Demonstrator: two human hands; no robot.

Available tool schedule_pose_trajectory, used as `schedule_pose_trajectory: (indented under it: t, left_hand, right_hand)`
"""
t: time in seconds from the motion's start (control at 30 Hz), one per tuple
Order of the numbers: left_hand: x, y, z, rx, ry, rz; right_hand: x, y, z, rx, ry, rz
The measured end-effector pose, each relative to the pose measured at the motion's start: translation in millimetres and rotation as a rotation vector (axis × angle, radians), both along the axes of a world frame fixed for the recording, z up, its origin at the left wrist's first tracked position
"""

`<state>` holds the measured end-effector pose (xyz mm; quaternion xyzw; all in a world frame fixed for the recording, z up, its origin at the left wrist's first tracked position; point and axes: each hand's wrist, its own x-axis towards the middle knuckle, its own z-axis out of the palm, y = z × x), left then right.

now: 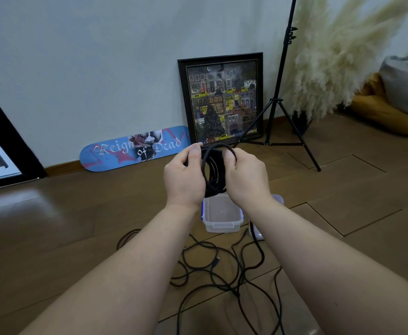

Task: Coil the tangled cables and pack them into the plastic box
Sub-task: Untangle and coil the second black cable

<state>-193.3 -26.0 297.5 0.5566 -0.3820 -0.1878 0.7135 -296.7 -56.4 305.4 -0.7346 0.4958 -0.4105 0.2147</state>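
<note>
A black cable coil (214,174) of several loops hangs in the air between both hands. My left hand (185,176) grips its left side, thumb on top. My right hand (244,177) pinches the top loop on the right side. Below the hands, a clear plastic box (222,220) with blue clips stands open on the wooden floor, nothing visible inside it. More black cables (222,269) lie tangled on the floor nearer to me, partly hidden by my forearms.
The box lid (256,232) lies right of the box, mostly hidden by my right arm. A blue skateboard deck (135,148) and a framed picture (223,100) lean on the wall. A black tripod (280,105) and pampas grass (331,56) stand at right.
</note>
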Motion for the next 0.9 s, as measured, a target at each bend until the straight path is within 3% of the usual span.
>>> schedule_pose_trajectory:
  t: [0.3,0.53,0.7,0.9]
  left_hand:
    - [-8,4,2,0.015,0.019,-0.083]
    - [5,6,4,0.058,0.048,-0.09]
    - [10,7,8,0.061,0.108,-0.077]
    - [11,10,10,0.06,0.15,-0.102]
  right_hand:
    - [3,-4,-2,-0.045,0.148,-0.112]
    - [-8,-10,-6,0.024,-0.04,0.158]
    - [-23,-6,-5,-0.285,0.212,0.177]
    - [-25,-1,0,-0.183,0.378,0.27]
